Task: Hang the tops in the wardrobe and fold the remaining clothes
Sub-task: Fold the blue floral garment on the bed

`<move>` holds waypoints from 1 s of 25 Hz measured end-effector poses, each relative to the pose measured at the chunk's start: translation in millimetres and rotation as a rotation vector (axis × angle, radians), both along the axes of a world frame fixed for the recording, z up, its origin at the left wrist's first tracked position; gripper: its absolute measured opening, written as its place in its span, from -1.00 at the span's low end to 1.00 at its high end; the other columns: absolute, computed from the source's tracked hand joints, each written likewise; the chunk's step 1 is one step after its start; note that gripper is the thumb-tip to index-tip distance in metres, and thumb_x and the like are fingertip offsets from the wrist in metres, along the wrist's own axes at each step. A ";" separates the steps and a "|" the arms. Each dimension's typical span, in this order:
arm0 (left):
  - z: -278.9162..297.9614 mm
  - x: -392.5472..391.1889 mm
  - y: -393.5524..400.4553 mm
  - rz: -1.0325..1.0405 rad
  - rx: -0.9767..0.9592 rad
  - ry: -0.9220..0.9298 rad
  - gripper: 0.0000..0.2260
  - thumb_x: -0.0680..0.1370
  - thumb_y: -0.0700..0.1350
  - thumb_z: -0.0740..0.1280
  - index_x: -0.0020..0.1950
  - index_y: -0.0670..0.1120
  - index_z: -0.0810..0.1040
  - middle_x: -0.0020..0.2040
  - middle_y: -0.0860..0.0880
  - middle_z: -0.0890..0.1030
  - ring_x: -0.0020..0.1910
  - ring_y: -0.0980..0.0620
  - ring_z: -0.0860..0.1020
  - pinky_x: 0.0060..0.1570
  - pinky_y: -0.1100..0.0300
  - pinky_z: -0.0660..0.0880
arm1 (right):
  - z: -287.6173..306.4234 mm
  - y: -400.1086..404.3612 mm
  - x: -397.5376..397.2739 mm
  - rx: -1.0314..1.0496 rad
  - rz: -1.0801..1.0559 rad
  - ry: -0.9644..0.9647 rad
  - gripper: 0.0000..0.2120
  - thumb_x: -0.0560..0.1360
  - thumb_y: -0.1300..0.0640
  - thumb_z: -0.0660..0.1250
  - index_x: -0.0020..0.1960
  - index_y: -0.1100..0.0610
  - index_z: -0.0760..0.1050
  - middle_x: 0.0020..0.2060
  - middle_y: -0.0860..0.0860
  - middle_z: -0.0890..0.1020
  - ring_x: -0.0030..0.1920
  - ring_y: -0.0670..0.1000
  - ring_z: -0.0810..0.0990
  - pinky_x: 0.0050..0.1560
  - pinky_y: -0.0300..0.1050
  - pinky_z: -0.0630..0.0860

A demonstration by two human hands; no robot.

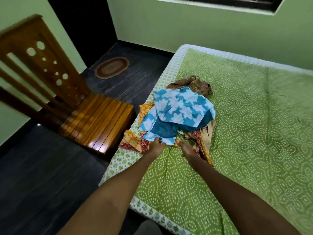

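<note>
1. Blue-and-white floral garment (179, 107) sits on top of the heap, near the left edge of the bed (254, 133), w/ a plain teal piece (166, 129) tucked under it.
2. My left hand (156, 146) pinches the near hem of the blue garment, thumb on top. My right hand (186, 150) is at the heap's near edge just beside it; fingers are hidden under cloth, so can't tell if they grip or only touch.
3. To do this well, I'd say: get both hands on the same hem, lift straight up so it peels off w/o dragging the rest, shake it open, then judge top vs. fold pile.
4. Under it: orange-and-red patterned cloth (135, 141), a beige piece (210, 131), and a brown printed one (191, 83) at the far side.
5. Count: approx. 5 fabrics visible, though some may be one garment; 2 hands.
6. Further out: 1 wooden chair (94, 119) by the bed, 1 oval mat (111, 67) on the dark floor. No wardrobe in view.
</note>
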State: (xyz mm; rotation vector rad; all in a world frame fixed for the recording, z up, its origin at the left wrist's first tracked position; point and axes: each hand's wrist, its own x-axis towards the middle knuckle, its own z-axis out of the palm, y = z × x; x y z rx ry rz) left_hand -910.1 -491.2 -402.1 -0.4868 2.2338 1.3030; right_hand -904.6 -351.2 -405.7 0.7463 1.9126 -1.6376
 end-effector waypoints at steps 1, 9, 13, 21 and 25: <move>-9.7 -11.9 -0.7 -0.015 -0.002 -0.006 -0.61 0.61 -0.14 0.21 0.42 -0.20 0.28 0.37 -0.14 0.40 0.11 -0.06 0.48 -0.07 0.20 0.35 | -9.2 -4.1 -12.4 0.018 -0.012 -0.007 -0.69 0.62 0.20 0.14 0.31 0.31 0.39 0.25 0.21 0.45 0.19 0.15 0.43 0.13 -0.06 0.36; -123.7 -92.1 -10.4 0.024 -0.003 -0.112 -0.64 0.60 -0.15 0.24 0.37 -0.21 0.35 0.33 -0.17 0.45 0.26 -0.12 0.44 0.06 0.17 0.37 | -117.8 -16.5 -112.1 0.160 -0.031 -0.016 -0.80 0.56 0.22 0.25 0.13 0.29 0.49 0.04 0.19 0.54 0.08 0.13 0.47 0.01 -0.10 0.40; -157.8 -130.6 -17.7 0.015 0.006 -0.080 -0.64 0.59 -0.17 0.25 0.37 -0.22 0.36 0.36 -0.16 0.43 0.32 -0.11 0.40 0.24 0.13 0.34 | -151.7 2.4 -178.1 0.867 0.400 0.294 -0.44 0.47 0.27 0.28 0.44 0.23 0.22 0.44 0.19 0.23 0.44 0.20 0.17 0.42 0.07 0.17; -184.2 -202.0 -11.2 0.036 0.040 0.027 -0.68 0.59 -0.19 0.24 0.33 -0.23 0.39 0.30 -0.20 0.45 0.28 -0.16 0.41 0.25 0.04 0.37 | -155.3 -4.7 -289.2 1.118 0.833 0.384 -0.72 0.55 0.15 0.20 0.17 0.26 0.52 0.14 0.28 0.55 0.24 0.21 0.43 0.32 -0.02 0.26; -169.6 -215.3 -1.4 0.345 0.216 -0.156 -0.54 0.58 0.09 0.24 0.37 -0.15 0.38 0.30 -0.16 0.47 0.25 -0.16 0.44 0.21 0.07 0.39 | -144.2 -13.0 -220.2 0.674 0.322 0.423 -0.79 0.60 0.23 0.12 -0.10 0.29 0.48 -0.19 0.25 0.58 -0.15 0.18 0.54 -0.15 0.00 0.36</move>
